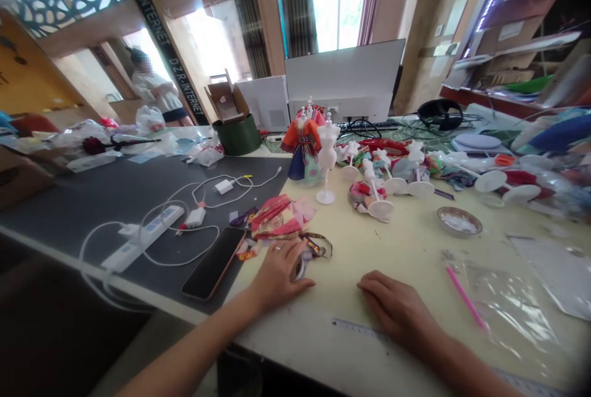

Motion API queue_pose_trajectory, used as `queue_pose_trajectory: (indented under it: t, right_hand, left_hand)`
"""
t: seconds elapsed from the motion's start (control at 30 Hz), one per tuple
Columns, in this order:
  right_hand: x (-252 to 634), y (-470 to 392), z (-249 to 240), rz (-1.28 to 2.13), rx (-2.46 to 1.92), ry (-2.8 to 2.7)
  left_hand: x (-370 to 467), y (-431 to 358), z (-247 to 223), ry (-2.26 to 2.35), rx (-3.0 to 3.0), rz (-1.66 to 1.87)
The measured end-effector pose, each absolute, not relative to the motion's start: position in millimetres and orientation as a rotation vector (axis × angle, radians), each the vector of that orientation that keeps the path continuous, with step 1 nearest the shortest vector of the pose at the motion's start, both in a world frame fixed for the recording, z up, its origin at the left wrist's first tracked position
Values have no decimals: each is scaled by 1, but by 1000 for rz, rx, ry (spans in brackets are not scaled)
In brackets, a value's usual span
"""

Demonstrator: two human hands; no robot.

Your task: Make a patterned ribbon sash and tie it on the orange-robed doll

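Observation:
My left hand rests on the table, its fingers curved over a small round roll that shows between thumb and forefinger. Just beyond those fingers lie a patterned ribbon and a piece of pink and red doll clothing. My right hand lies on the tabletop with its fingers curled and pressed together; whether anything is in them is hidden. A clear ruler runs partly beneath this hand. Farther back a bare white mannequin stands upright beside a dressed one in an orange and blue robe.
Left of my hand lie a phone and a white power strip with looped cables. On the right are a small dish, a pink pen-like stick and clear plastic bags. Several mannequins lie behind. A person stands far left.

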State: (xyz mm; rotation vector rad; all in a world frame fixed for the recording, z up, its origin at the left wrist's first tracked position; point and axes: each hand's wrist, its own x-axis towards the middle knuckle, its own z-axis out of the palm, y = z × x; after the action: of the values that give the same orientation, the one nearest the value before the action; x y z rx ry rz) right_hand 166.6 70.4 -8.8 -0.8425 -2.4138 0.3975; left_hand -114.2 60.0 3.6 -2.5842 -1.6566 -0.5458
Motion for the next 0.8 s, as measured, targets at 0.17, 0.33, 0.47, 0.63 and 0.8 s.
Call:
queue_pose_trajectory:
  t: [0.17,0.33,0.47,0.63,0.8]
  right_hand:
    - [156,68,-1,459,-890,-2382]
    - [123,86,23,390,-1279,-2531]
    - [90,114,32,368,-1342,-2575]
    - [54,122,28,412,-1184,-2668]
    - [19,107,26,475,-970,-2684]
  left_hand:
    - [-129,46,2,-1701,-2526,-582]
    - [-130,41,5,-1707,-2549,-562]
    - [-135,37,9,-1702,-2589,-517]
    - [-148,31,6,-1747,-2561,-528]
    - [-161,30,1,-1725,-2359,-736]
